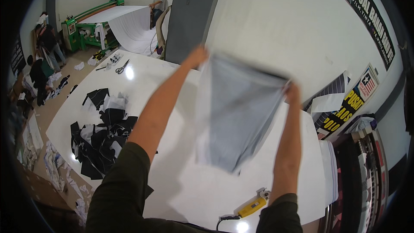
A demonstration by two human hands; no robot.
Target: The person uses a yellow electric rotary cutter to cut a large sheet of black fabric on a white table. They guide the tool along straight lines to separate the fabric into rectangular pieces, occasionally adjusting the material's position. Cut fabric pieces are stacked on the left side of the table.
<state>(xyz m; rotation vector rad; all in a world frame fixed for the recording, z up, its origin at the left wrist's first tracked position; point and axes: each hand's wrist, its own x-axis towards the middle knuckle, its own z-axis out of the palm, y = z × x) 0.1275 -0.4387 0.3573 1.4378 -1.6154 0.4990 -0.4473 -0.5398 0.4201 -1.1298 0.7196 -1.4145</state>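
Observation:
Between my raised hands hangs a light grey piece of fabric (241,112) with a dark top edge, blurred by motion. My left hand (199,57) is closed on its upper left corner. At the upper right corner, my right hand (292,91) pinches the cloth. The fabric hangs above a white table (177,181), its lower end narrower than the top. To the left on the table lies a loose heap of black and grey fabric pieces (105,138).
Scissors (122,67) lie near the table's far left edge. A yellow handheld electric cutter (252,207) with a cord sits by my right forearm. Beyond, a person (159,4) handles white cloth at a green machine (73,32). Fabric rolls (366,172) stand at right; scraps litter the floor.

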